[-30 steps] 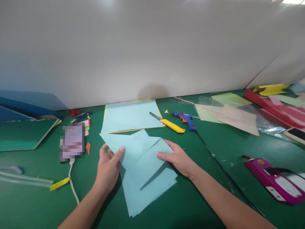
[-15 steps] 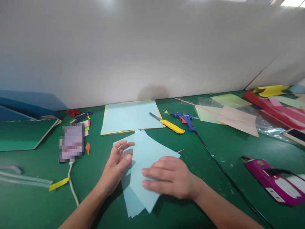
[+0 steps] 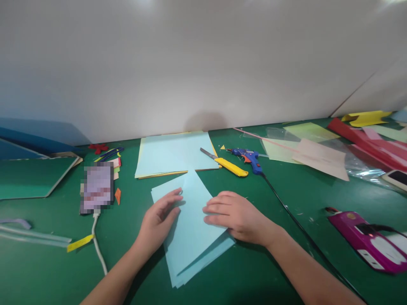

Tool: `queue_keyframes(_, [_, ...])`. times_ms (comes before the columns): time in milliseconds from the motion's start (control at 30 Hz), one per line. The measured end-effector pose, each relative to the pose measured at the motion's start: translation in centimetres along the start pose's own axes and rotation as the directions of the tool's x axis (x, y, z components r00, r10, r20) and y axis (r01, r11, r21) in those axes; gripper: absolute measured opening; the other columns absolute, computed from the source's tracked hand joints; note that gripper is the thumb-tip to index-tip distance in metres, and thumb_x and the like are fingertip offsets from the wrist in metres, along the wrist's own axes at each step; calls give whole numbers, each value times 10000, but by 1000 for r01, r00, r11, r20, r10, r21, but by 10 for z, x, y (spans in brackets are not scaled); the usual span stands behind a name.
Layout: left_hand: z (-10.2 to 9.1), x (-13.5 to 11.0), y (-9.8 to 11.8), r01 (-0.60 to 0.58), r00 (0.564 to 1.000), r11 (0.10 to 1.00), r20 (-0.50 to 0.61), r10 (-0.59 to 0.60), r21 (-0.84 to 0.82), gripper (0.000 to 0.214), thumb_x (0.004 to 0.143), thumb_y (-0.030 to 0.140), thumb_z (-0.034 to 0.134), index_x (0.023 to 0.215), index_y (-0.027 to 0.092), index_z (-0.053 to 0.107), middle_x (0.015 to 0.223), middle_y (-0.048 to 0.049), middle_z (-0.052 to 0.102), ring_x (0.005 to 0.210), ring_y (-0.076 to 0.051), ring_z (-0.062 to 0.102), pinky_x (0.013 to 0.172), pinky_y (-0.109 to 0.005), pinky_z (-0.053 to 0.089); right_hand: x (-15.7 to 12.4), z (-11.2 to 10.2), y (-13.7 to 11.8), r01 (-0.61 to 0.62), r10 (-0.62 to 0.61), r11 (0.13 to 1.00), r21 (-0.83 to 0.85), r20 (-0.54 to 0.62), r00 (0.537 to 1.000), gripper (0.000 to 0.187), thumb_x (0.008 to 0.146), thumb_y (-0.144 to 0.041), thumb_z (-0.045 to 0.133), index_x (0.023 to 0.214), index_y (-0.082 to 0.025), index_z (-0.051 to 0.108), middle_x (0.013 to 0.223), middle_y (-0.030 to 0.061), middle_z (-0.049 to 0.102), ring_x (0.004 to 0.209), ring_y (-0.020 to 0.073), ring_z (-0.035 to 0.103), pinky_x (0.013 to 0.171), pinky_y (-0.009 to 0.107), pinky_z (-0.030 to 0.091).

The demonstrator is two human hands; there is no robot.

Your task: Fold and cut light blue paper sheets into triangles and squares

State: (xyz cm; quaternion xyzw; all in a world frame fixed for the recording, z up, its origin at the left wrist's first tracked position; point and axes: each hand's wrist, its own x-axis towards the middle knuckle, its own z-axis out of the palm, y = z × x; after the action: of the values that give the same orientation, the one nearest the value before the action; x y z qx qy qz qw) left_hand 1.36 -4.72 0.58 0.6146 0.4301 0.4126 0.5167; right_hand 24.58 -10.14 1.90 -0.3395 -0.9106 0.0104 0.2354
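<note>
Several light-blue paper sheets (image 3: 193,228) lie in an uneven stack on the green table in front of me, their lower corners fanned apart. My left hand (image 3: 160,218) rests at the stack's left edge, fingers curved over the paper and thumb held apart from them. At the right edge, my right hand (image 3: 233,216) has its fingers over the top sheet, and its thumb is mostly hidden; it grips the paper there. Behind the sheets, a yellow utility knife (image 3: 232,166) lies with its blade out over another light-blue paper stack (image 3: 173,154).
A blue glue gun (image 3: 249,157) with a black cord lies right of the knife. Purple power strip (image 3: 365,241) stands at right, near loose coloured papers (image 3: 321,159). On the left are a blurred phone (image 3: 97,186) with a white cable, an orange scrap (image 3: 118,196) and green board (image 3: 32,178).
My right hand has shifted right and slightly up to the stack's edge. The top sheet has turned, and the lower sheets now show along its lower right side. My left hand stays nearly in place.
</note>
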Motion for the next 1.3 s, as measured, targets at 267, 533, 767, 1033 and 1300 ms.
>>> queue_keyframes(267, [-2, -3, -5, -432, 902, 789, 203, 382, 436, 204, 822, 204, 571, 880, 314, 733, 861, -30, 756, 767, -219, 702, 887, -412, 473, -1, 10, 5, -93, 83, 948, 305, 45, 996, 346, 712, -36, 489, 918, -195, 717, 974, 55, 725, 876, 200, 615, 786, 351, 475])
queue_keyframes(533, [-3, 2, -2, -359, 919, 872, 287, 270, 331, 165, 795, 265, 596, 849, 302, 748, 834, -56, 745, 811, -246, 649, 816, -383, 455, 0, 11, 9, -320, 307, 831, 456, 104, 946, 106, 823, -180, 615, 802, -204, 716, 824, 44, 680, 768, 166, 600, 714, 293, 454])
queue_keyframes(767, [-8, 7, -4, -173, 977, 945, 167, 130, 276, 238, 802, 451, 580, 893, 289, 729, 853, -50, 745, 733, -229, 657, 765, -352, 472, 6, 16, 7, -497, 493, 757, 425, 129, 860, 207, 855, -312, 611, 691, -185, 616, 664, 3, 560, 661, 150, 515, 601, 265, 374])
queue_keyframes(1033, [-19, 5, 2, 41, 991, 994, 126, -54, 104, 519, 763, 690, 493, 884, 233, 707, 914, -85, 707, 803, -259, 641, 708, -340, 490, 12, 27, 6, -607, 611, 733, 308, 94, 786, 432, 835, -329, 630, 560, -202, 322, 572, -52, 359, 579, 122, 398, 538, 245, 268])
queue_keyframes(1300, [-13, 6, 6, -101, 980, 953, 194, 46, 284, 295, 617, 302, 743, 911, 293, 733, 969, -60, 685, 899, -261, 620, 858, -390, 479, 15, 30, 3, -641, 645, 741, 200, 54, 762, 414, 855, -357, 603, 593, -206, 321, 621, -37, 412, 582, 120, 404, 530, 242, 252])
